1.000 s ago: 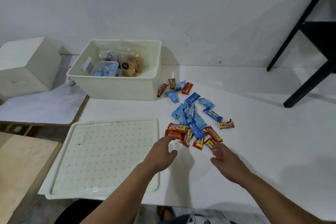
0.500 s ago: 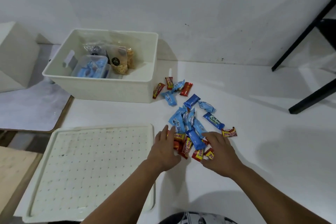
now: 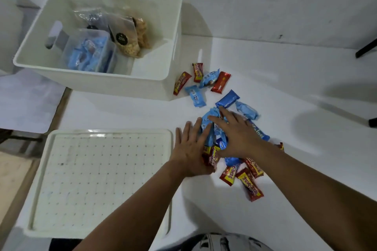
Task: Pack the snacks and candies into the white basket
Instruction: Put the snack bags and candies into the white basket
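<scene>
The white basket is sitting on the table, up and to the left of both sets of fingers. It is holding a clear tub of blue-wrapped candies at its left front and two clear snack bags leaning behind the tub; the floor of its right front corner is lying bare. A perforated white lid is lying flat on the table, just left of the left hand.

The left hand is resting palm down with its fingers spread and released, their tips touching the left edge of the candy pile. The right hand is lying flat over the middle of the same pile, its fingers also extended and unclenched, pressing on blue wrappers and gripping none. Red and yellow bars are lying below the right hand, nearest the camera. A dark blue bar and a pale blue twist-wrapped candy are lying just beyond the right fingertips. A smaller group of red and blue candies is lying further beyond the fingers, one red bar touching the basket's right wall. A black furniture leg is standing well to the right, clear of both hands.
</scene>
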